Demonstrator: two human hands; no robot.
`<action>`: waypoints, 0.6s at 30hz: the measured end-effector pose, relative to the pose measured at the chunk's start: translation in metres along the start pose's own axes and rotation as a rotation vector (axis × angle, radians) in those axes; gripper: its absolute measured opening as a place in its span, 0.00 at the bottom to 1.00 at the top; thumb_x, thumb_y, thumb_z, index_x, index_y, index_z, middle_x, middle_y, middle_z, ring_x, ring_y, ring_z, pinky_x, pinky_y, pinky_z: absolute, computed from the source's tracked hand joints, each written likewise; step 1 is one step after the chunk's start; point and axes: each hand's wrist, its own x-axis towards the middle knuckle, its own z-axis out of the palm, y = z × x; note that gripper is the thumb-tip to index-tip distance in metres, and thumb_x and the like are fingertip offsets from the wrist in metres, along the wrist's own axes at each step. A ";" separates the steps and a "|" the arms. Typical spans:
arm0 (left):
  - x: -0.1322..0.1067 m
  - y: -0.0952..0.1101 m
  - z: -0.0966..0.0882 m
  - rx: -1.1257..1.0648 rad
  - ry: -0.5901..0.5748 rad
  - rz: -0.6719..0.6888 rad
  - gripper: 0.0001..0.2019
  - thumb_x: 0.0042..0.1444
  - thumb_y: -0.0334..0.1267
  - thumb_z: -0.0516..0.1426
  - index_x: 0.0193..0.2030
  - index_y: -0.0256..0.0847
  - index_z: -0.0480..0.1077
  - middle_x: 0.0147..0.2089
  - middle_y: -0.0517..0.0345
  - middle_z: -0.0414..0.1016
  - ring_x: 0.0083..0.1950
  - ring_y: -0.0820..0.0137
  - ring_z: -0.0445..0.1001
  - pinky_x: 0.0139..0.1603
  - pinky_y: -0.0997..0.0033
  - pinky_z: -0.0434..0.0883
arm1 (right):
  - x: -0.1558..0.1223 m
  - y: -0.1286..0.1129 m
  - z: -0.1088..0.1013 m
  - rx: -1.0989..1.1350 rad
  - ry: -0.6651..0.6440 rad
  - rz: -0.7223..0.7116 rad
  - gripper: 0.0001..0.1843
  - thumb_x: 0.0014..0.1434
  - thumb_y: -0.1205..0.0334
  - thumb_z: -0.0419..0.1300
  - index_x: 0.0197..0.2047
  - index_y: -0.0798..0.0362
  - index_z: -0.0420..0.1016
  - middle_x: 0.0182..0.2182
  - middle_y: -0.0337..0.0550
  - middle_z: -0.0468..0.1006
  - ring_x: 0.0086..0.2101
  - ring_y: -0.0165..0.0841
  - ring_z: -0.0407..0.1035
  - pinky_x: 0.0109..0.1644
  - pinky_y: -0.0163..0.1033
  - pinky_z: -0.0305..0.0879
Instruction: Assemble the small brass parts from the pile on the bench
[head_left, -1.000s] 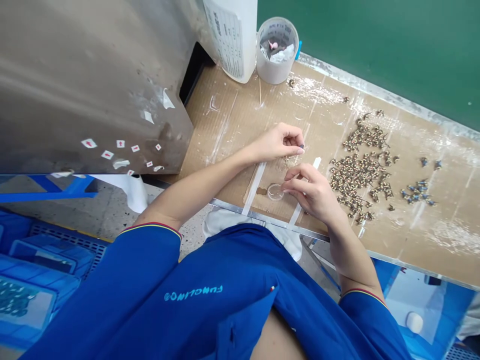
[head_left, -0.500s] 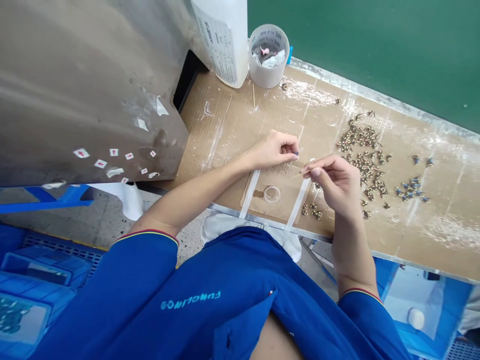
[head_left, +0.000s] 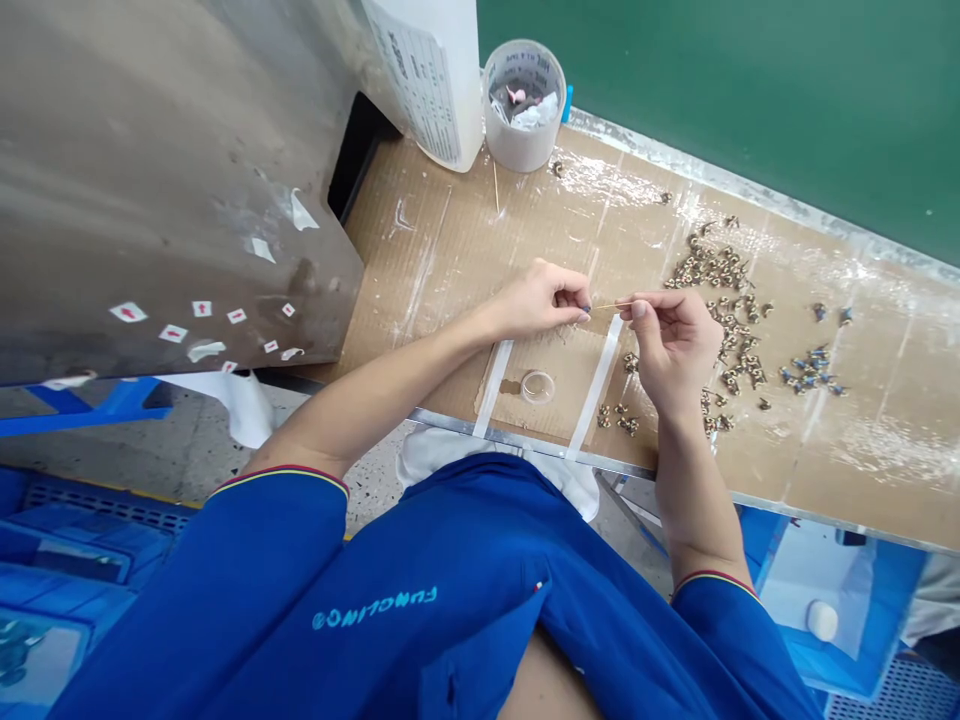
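Head view: left hand (head_left: 544, 300) pinching a tiny dark part (head_left: 584, 309), right hand (head_left: 671, 345) holding a thin wooden stick (head_left: 611, 306)

Nearest, the blue work shirt (head_left: 375, 560) fills the lower frame, both forearms reaching out over the metal edge strip (head_left: 525, 438) of a cardboard-covered desk (head_left: 442, 260). Both hands are closed in fine pinches. Left thumb and forefinger grip the tiny dark part; its type is too small to tell. Right fingers hold the wooden stick level, its tip reaching to the left fingertips, at or just beside the part.

Directly under the hands lie two white tape strips (head_left: 493, 388) running across the cardboard, with a small clear round dish (head_left: 537, 387) between them. Small brass-coloured parts (head_left: 619, 420) sit in a loose group just below the right hand. Farther right spreads a wider scatter of the same parts (head_left: 724, 320), then a smaller group of blue-topped parts (head_left: 806, 372).

At the far edge stand a translucent plastic cup (head_left: 523, 105) holding white and pink scraps and a white labelled bottle (head_left: 427, 70), against a green panel (head_left: 712, 80). A grey metal cabinet (head_left: 172, 180) with red-arrow stickers occupies the left.
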 end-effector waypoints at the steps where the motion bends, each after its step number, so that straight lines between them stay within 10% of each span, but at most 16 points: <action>1: 0.000 0.000 0.000 0.000 -0.001 0.003 0.01 0.54 0.31 0.65 0.33 0.36 0.77 0.29 0.59 0.76 0.32 0.74 0.71 0.39 0.72 0.67 | 0.000 0.001 0.000 -0.006 -0.006 0.000 0.16 0.70 0.44 0.59 0.41 0.48 0.76 0.34 0.43 0.83 0.34 0.34 0.80 0.41 0.43 0.77; 18: 0.000 -0.003 0.001 0.041 -0.010 0.027 0.01 0.54 0.31 0.64 0.33 0.36 0.77 0.29 0.60 0.75 0.32 0.73 0.71 0.38 0.72 0.67 | 0.001 -0.001 0.002 -0.077 -0.056 -0.069 0.17 0.70 0.44 0.59 0.39 0.48 0.77 0.34 0.42 0.84 0.34 0.35 0.80 0.41 0.43 0.77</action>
